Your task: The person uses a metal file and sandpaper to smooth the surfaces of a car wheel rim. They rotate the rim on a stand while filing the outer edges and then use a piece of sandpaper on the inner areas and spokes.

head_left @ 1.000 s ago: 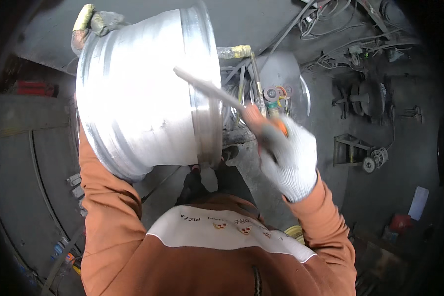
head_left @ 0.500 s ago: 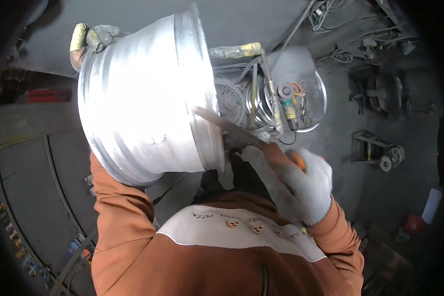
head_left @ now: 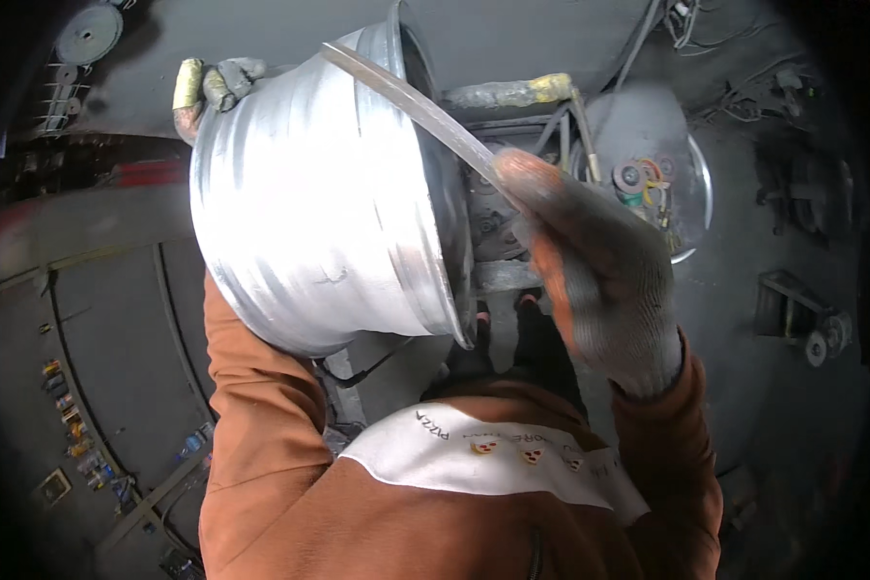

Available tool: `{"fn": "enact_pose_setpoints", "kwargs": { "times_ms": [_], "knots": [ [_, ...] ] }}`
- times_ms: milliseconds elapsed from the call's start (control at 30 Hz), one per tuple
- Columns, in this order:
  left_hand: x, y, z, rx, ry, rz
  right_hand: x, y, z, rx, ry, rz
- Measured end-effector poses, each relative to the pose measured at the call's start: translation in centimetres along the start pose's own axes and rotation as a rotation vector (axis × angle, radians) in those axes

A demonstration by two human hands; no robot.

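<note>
A large silver wheel rim [head_left: 300, 193] lies on its side in front of me, its lip facing right. My right hand [head_left: 609, 271], in a grey and orange work glove, is closed around a long flat metal bar [head_left: 420, 111], shaped like a file. The bar slants up to the left across the rim's right lip, its tip over the upper part of the barrel; contact cannot be made out. My left forearm [head_left: 256, 358] passes behind the lower left of the rim, which hides that hand.
Tape-wrapped stand arms hold near the rim, one at the upper left [head_left: 189, 87] and one at the right [head_left: 507, 93]. Farther right, a small power tool [head_left: 630, 179] sits on a round metal piece. A wheeled metal frame [head_left: 793, 304] stands on the floor at the right.
My right hand has moved up and inward. The bar's tip has gone from the rim's lower right lip to its upper side. The whole view has shifted, with the rim now farther right.
</note>
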State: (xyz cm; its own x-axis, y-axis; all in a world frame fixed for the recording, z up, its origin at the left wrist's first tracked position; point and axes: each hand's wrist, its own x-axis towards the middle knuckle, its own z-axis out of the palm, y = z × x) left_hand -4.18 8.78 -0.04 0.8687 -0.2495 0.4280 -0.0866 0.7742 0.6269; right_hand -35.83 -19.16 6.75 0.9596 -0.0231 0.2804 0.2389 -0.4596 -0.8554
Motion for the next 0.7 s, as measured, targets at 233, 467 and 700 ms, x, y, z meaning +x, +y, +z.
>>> {"fn": "enact_pose_setpoints", "kwargs": {
  "times_ms": [233,467,700],
  "knots": [
    [-0.5,0.1,1.9,0.316,0.149,-0.006,-0.1,0.7,0.8,-0.029,0.047,-0.092],
    [0.2,0.9,0.9,0.169,0.127,-0.14,-0.1,0.5,0.7,-0.096,-0.02,-0.044],
    [0.1,0.7,1.5,0.23,0.274,-0.1,0.5,-0.2,0.2,-0.116,-0.097,0.043]
  ]
}}
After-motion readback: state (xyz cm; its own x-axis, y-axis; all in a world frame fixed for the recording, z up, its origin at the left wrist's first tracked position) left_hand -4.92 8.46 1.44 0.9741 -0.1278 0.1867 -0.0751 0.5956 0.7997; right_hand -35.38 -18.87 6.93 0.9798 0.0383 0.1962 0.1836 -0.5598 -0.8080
